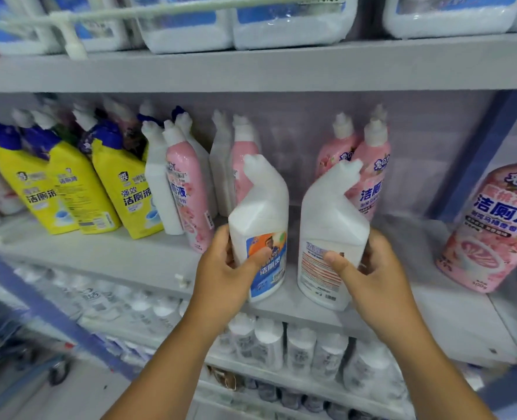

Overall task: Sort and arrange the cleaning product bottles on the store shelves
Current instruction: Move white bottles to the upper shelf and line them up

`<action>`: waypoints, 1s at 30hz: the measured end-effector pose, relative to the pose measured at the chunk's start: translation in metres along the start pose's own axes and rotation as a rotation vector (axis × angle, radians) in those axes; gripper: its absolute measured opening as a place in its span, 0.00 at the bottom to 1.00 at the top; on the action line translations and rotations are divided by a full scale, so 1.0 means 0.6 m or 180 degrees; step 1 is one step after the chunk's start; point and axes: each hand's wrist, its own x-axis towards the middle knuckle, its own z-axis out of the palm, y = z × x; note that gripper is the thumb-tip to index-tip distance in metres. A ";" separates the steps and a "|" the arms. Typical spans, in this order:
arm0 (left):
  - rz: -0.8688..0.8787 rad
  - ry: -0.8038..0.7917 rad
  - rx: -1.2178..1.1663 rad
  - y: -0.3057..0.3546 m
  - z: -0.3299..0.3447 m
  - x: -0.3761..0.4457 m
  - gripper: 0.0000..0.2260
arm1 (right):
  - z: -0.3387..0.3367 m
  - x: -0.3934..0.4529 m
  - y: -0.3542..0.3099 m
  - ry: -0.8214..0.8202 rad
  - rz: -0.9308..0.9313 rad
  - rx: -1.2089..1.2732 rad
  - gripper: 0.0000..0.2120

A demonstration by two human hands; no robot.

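Two white bottles in your hands right now: left hand grips the blue-label bottle, right hand grips the other bottle, both at the shelf edge. Yellow bottles and pink bottles look grouped; the middle gap's left, I'd say.

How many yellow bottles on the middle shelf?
3, all at the shelf's left end: left, middle, right. More may be hidden behind them.

The tubs at the frame's top are cut off. The lower-shelf bottles blur, labels unreadable. The pink bottle at right is clipped by the edge. Both hands' fingers hide behind their bottles.
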 end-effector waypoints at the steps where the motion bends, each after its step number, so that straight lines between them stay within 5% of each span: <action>1: 0.0024 0.0021 -0.0098 0.006 -0.015 -0.003 0.15 | 0.006 -0.002 -0.004 -0.0008 0.0003 0.0008 0.20; 18: 0.1454 -0.0089 -0.0919 0.216 -0.480 0.022 0.28 | 0.322 -0.066 -0.355 -0.0164 -0.0952 0.0301 0.23; 22: 0.1897 -0.0138 -0.1199 0.291 -0.564 0.080 0.18 | 0.374 -0.039 -0.449 -0.0332 -0.1597 0.0387 0.34; 25: 0.2333 -0.0296 -0.1220 0.361 -0.608 0.131 0.10 | 0.405 -0.008 -0.529 -0.0276 -0.1988 0.0485 0.25; 30: 0.2448 -0.0588 -0.0905 0.451 -0.651 0.226 0.14 | 0.442 0.062 -0.628 -0.0228 -0.2105 0.0363 0.19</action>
